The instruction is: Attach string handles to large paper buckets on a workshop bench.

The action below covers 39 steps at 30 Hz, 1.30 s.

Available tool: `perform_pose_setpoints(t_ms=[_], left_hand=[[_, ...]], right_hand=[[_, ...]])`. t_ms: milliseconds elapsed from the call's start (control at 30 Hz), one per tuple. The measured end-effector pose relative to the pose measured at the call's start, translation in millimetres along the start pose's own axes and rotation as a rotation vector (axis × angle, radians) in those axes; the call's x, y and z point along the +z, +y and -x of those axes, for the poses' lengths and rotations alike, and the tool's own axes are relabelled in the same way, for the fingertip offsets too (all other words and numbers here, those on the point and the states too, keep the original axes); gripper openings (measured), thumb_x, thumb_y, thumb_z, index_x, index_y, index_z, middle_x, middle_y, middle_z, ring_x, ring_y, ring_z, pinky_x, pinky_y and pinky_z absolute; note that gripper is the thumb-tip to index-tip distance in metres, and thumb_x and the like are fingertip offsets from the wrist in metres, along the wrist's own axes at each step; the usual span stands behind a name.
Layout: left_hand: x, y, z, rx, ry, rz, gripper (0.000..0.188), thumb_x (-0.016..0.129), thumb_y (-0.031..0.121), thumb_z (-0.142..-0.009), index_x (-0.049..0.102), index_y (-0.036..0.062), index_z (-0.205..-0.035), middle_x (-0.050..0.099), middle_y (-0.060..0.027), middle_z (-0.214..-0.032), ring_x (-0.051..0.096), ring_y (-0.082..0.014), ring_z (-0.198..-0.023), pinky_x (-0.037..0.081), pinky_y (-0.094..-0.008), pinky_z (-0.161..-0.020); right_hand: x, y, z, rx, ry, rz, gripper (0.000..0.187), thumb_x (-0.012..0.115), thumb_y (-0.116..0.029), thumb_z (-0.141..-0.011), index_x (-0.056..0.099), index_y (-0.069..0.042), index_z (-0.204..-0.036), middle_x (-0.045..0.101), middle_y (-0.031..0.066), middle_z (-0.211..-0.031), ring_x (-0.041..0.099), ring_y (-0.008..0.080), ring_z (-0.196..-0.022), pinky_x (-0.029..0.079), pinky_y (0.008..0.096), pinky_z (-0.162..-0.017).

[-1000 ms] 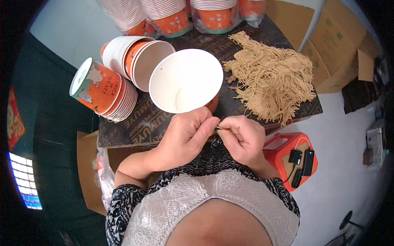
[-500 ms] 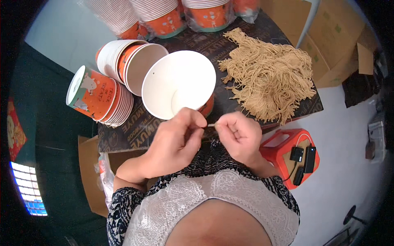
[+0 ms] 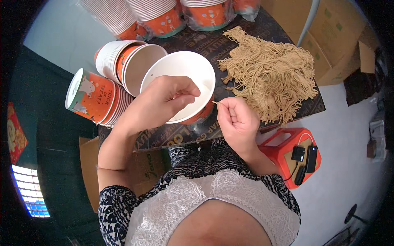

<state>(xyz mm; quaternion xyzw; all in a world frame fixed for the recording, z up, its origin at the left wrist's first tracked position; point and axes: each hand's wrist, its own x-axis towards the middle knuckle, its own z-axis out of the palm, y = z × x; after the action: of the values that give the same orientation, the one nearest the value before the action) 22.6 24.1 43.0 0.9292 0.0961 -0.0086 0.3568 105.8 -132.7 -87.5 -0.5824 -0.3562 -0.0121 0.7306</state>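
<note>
Moved left hand [image 3: 170,97] over the cup [image 3: 185,65], unclear whether pinching, while pinching in right hand [image 3: 238,122] a cord [image 3: 215,102], likely light, limp, best held near its tip.

Black-and-white patterned garment [image 3: 193,162], short sleeves [image 3: 117,213], broad white lace collar [image 3: 160,205].

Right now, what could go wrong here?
1. Only a short tip of the strand shows beyond the right hand; it could slip from the fingers.
2. The left hand is over the open cup; knocking the rim might tip or shift it.
3. The yarn pile lies loose near the table edge; a brush from the right hand might drag strands off.
</note>
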Motion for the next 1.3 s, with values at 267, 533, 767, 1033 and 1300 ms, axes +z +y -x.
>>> perform_pose_setpoints(t_ms=[267, 533, 767, 1033, 1300], left_hand=[[-2.1, 0.4, -14.9, 0.017, -0.141, 0.062, 0.014, 0.066, 0.001, -0.087, 0.067, -0.004, -0.1, 0.07, -0.007, -0.088, 0.065, -0.0127, -0.084, 0.051, -0.0275, -0.079], [-0.1, 1.0, -15.5, -0.008, -0.172, 0.121, 0.014, 0.065, 0.001, -0.088, 0.067, -0.0043, -0.1, 0.07, -0.0067, -0.088, 0.064, -0.0128, -0.082, 0.052, -0.0283, -0.077], [0.6, -1.7, -18.5, 0.049, -0.183, 0.075, 0.014, 0.065, 0.001, -0.086, 0.067, -0.0035, -0.1, 0.07, -0.0063, -0.086, 0.063, -0.0118, -0.079, 0.051, -0.0282, -0.074], [3.1, -5.3, -20.6, 0.03, -0.202, 0.11, 0.014, 0.066, 0.0, -0.085, 0.067, -0.0034, -0.099, 0.07, -0.0056, -0.084, 0.063, -0.0112, -0.078, 0.051, -0.0281, -0.072], [9.2, -5.6, -21.7, -0.026, -0.219, 0.198, 0.008, 0.062, 0.0, -0.085, 0.067, -0.0044, -0.09, 0.068, -0.0073, -0.075, 0.062, -0.011, -0.071, 0.051, -0.0285, -0.066]], right_hand=[[-1.2, -0.6, -3.5, -0.072, -0.033, 0.077, 0.016, 0.068, 0.009, -0.079, 0.057, -0.002, -0.083, 0.044, -0.0003, -0.054, 0.044, 0.0073, -0.046, 0.035, 0.0239, -0.044], [-0.6, -3.9, -4.8, -0.094, -0.048, 0.087, 0.017, 0.069, 0.009, -0.078, 0.057, -0.003, -0.084, 0.048, 0.0002, -0.055, 0.049, 0.0083, -0.046, 0.037, 0.0247, -0.044], [1.6, -2.1, -5.7, -0.109, -0.043, 0.099, 0.017, 0.069, 0.008, -0.078, 0.057, -0.003, -0.084, 0.049, 0.0008, -0.055, 0.05, 0.0087, -0.046, 0.038, 0.0248, -0.044], [6.3, 0.0, -5.7, -0.104, -0.05, 0.081, 0.017, 0.069, 0.008, -0.079, 0.057, -0.003, -0.085, 0.05, 0.0024, -0.057, 0.052, 0.0103, -0.047, 0.04, 0.0261, -0.044], [10.6, 4.8, -2.9, -0.111, -0.036, 0.04, 0.009, 0.064, 0.009, -0.087, 0.059, 0.001, -0.086, 0.048, -0.0072, -0.06, 0.04, -0.0023, -0.053, 0.031, 0.0168, -0.046]])
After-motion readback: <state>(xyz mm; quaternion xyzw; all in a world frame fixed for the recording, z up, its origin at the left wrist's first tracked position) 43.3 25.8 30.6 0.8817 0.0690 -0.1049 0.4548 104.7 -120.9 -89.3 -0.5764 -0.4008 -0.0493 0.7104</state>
